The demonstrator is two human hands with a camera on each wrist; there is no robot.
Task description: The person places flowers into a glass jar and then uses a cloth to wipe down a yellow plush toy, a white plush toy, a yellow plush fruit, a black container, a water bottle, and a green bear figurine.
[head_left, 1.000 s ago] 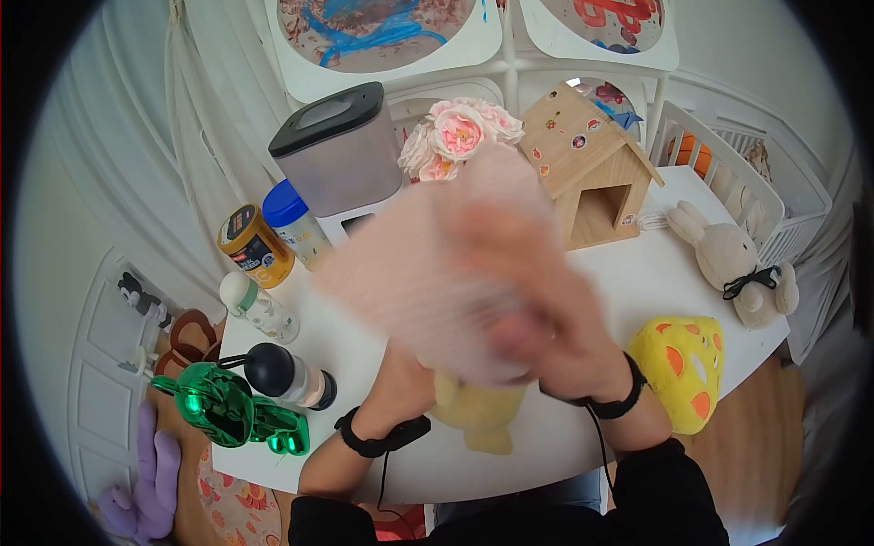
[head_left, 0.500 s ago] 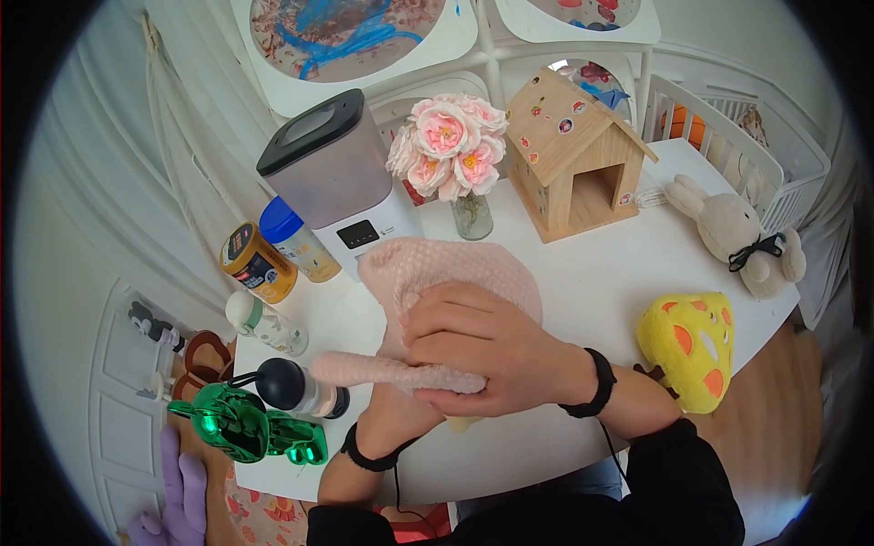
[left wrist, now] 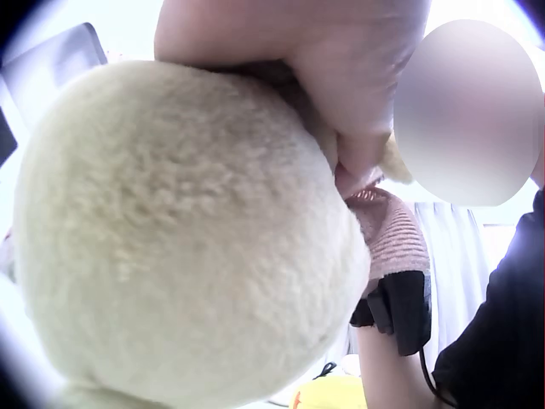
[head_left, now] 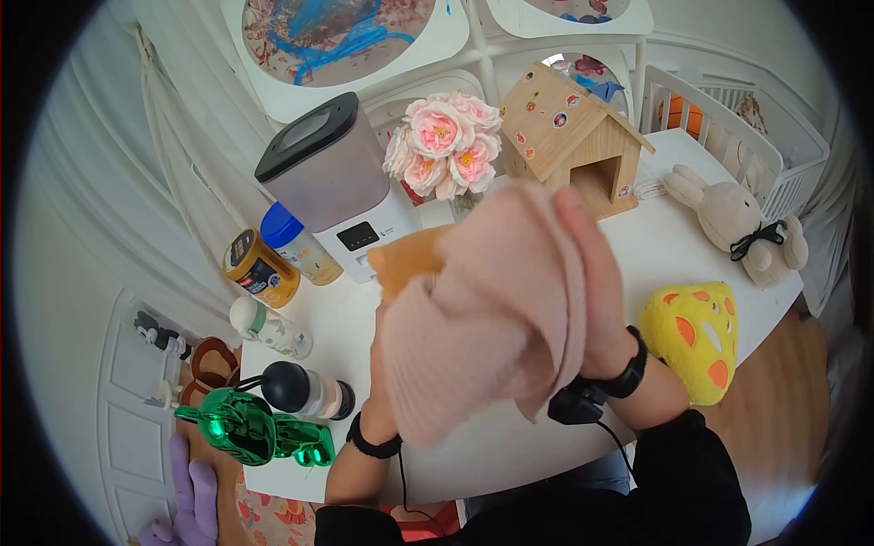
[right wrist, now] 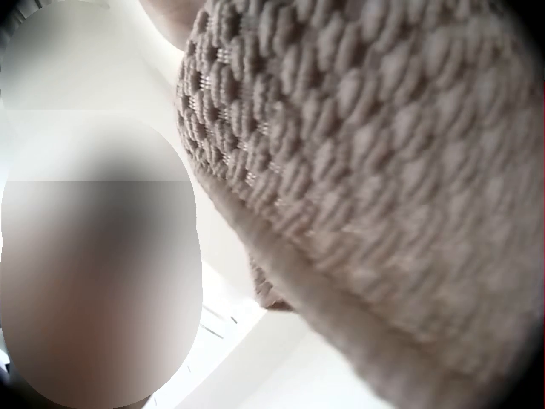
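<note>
A plush toy (left wrist: 187, 230) with a round, cream-coloured fuzzy body fills much of the left wrist view. My left hand (left wrist: 298, 43) grips it from above in that view. Seen from the head, a tan-orange part of the toy (head_left: 410, 259) sticks out past a pink knitted cloth (head_left: 492, 309), which covers most of the rest. My right hand (head_left: 596, 291) holds this cloth, its fingers partly behind the fabric. In the right wrist view the cloth's bumpy weave (right wrist: 366, 170) hides that hand's fingers.
On the white table (head_left: 464, 464) stand a shiny green figure (head_left: 246, 428), bottles (head_left: 300, 391), a canister (head_left: 259, 268), an appliance (head_left: 337, 173), roses (head_left: 442, 141) and a wooden house (head_left: 574, 132). A yellow plush (head_left: 692, 337) and a plush rabbit (head_left: 737, 223) are at the right.
The blurred cloth first came down over the toy, bunched under my right hand. Now the right hand has turned and lifted to the right, the cloth spread, and the toy's tan-orange part shows.
</note>
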